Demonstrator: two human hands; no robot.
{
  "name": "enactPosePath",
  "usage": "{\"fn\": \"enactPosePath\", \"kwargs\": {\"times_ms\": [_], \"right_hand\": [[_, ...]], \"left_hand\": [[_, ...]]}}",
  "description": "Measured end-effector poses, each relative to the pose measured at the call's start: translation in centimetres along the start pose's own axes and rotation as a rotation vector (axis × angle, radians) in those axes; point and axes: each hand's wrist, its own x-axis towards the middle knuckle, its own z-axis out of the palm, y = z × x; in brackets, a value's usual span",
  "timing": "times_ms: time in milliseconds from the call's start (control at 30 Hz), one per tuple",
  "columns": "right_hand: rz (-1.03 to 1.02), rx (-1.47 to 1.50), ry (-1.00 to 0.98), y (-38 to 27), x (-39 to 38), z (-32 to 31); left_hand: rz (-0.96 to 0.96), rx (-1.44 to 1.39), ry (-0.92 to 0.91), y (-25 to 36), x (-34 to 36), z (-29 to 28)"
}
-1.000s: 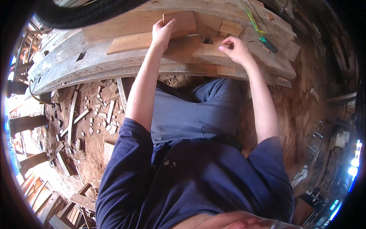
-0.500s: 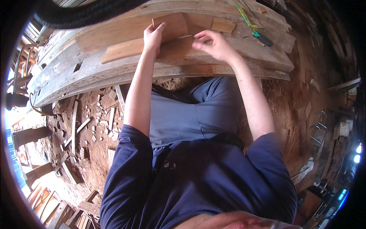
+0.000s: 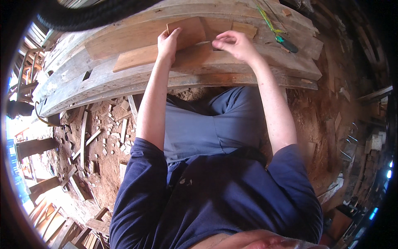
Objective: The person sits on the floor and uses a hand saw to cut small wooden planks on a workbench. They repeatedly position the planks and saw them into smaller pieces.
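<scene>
My left hand (image 3: 167,45) grips the left end of a short reddish-brown wooden board (image 3: 189,32), thumb on its upper side. The board is held tilted above the workbench (image 3: 273,61). To its right, apart from it, my right hand (image 3: 235,44) hovers with the fingers drawn in against the thumb. Whatever may be between those fingertips is too small and blurred to make out. Beneath the hands lie a longer light-brown board (image 3: 133,58) and a wide flat board (image 3: 120,38). A small light wood piece (image 3: 244,29) lies just beyond my right hand.
A tool with a dark green handle and a yellow-green strip (image 3: 286,43) lies on the bench at right. Wood offcuts (image 3: 114,135) litter the dirt floor at left. A thick black cord (image 3: 91,17) crosses the upper left. Stacked timber (image 3: 369,149) stands at far right.
The fingers of my right hand have drawn closer together. My left hand still holds the short board in nearly the same place. The whole view has shifted slightly.
</scene>
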Motion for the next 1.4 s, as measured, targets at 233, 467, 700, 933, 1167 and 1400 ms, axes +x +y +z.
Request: {"fn": "enactPosePath", "kwargs": {"times_ms": [233,467,700,933,1167,1400], "right_hand": [[-0.054,0.016,0.144,1.8,-3.3,-0.3],[-0.09,-0.646,0.532,2.0,-4.6,-5.0],[0.102,-0.622,0.271,3.6,-4.2,-3.1],[0.201,-0.855,0.371,4.3,-3.5,-0.6],[0.187,-0.909,0.443,4.6,-3.5,-0.3],[0.112,-0.897,0.476,4.8,-3.7,-0.4]], "left_hand": [[0.307,0.237,0.119,-1.1,-0.1,0.5],[0.57,0.619,0.149,-1.9,0.4,0.5],[0.226,0.498,0.041,0.1,-0.9,0.5],[0.204,0.398,0.016,0.2,-0.7,0.4],[0.272,0.071,-0.117,1.1,-2.1,1.2],[0.221,0.138,-0.305,2.2,-5.2,4.4]]}}
